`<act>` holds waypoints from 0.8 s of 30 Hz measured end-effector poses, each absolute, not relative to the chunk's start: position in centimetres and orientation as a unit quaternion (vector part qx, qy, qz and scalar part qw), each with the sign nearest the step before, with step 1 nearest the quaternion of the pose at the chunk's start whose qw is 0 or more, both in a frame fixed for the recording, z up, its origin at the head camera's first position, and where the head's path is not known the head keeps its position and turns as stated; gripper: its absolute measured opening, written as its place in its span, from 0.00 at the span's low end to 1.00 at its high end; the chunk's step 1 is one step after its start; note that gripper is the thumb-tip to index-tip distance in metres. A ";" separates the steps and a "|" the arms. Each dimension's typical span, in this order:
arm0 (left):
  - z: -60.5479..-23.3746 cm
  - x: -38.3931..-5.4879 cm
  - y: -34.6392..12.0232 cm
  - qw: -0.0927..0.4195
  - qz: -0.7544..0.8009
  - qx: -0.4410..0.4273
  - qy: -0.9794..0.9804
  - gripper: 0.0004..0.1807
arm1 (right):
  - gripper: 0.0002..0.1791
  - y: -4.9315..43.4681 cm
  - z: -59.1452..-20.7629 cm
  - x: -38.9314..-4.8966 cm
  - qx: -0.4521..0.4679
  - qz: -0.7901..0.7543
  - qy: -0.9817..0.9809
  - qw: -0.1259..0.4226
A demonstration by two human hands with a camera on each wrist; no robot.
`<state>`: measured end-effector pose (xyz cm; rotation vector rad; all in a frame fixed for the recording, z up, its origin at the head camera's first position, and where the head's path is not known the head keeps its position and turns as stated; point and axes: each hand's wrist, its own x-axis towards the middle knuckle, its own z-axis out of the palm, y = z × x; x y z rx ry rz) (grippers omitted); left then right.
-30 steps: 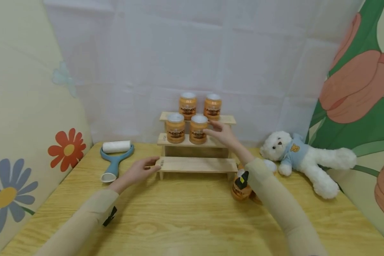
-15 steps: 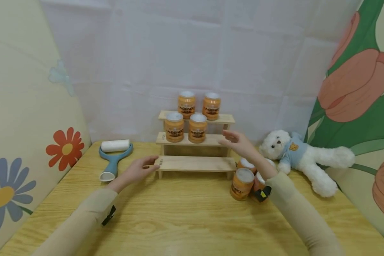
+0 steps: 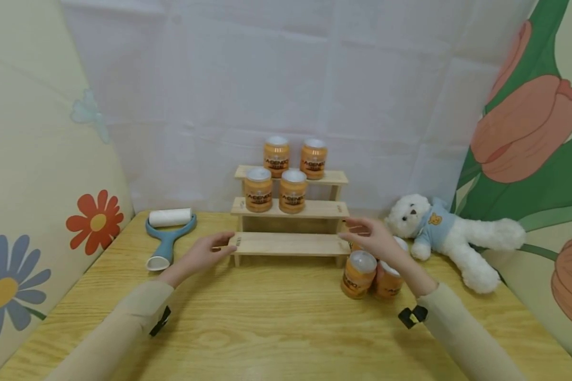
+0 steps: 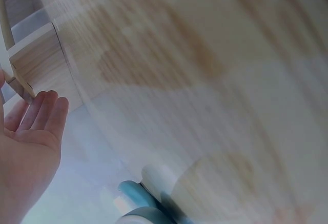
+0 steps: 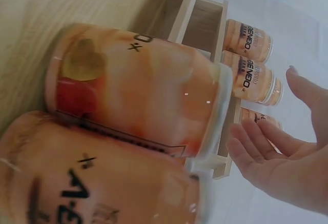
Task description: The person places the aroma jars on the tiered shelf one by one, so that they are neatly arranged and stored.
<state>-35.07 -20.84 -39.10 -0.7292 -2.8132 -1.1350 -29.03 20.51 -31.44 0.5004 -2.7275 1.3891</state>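
Your left hand [image 3: 202, 253]: fingers straight, at rack's [image 3: 293, 243] left edge | your right hand [image 3: 374, 239]: empty, thumb apart | best grip 1 jar [image 3: 358, 276] squarely, worktop's [image 3: 267, 328] right-edge side

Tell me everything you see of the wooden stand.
The wooden stand is pale and plain-looking, with three stepped shelves on side legs, the lowest in front, and small dark marks near some shelf ends. It stands upright on the table. Two orange jars sit on the top shelf and two on the middle one, toward the left. The left hand appears to hold the bottom shelf's left end.
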 end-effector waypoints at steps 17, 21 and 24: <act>-39.3 -35.3 -20.9 0.009 -0.357 -0.234 -0.904 0.34 | 0.28 24.4 -33.3 -25.9 0.132 0.424 -0.894 0.057; -39.2 -35.3 -20.9 0.005 -0.356 -0.231 -0.906 0.34 | 0.26 25.4 -33.7 -25.6 0.138 0.427 -0.891 0.068; -39.1 -35.2 -20.9 0.001 -0.357 -0.229 -0.906 0.34 | 0.26 26.2 -33.9 -25.4 0.149 0.434 -0.886 0.065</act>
